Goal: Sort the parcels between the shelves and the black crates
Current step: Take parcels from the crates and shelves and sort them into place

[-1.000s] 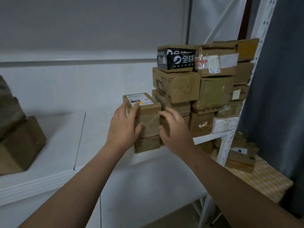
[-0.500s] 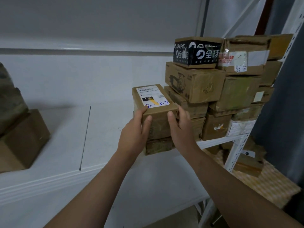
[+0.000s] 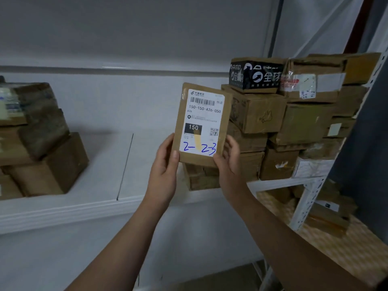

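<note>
I grip the brown parcel [image 3: 202,124] between my left hand [image 3: 165,164] and right hand [image 3: 227,162], label facing me (handwritten 2-2-3), above the shelf [image 3: 100,198].

We see both hands gripping a brown parcel [image 3: 201,124], label facing us: left hand [image 3: 165,164] on its lower left edge, right hand [image 3: 228,162] on its lower right, above the white shelf's [image 3: 100,185] front edge, stacked boxes [image 3: 279,120] behind.
</note>
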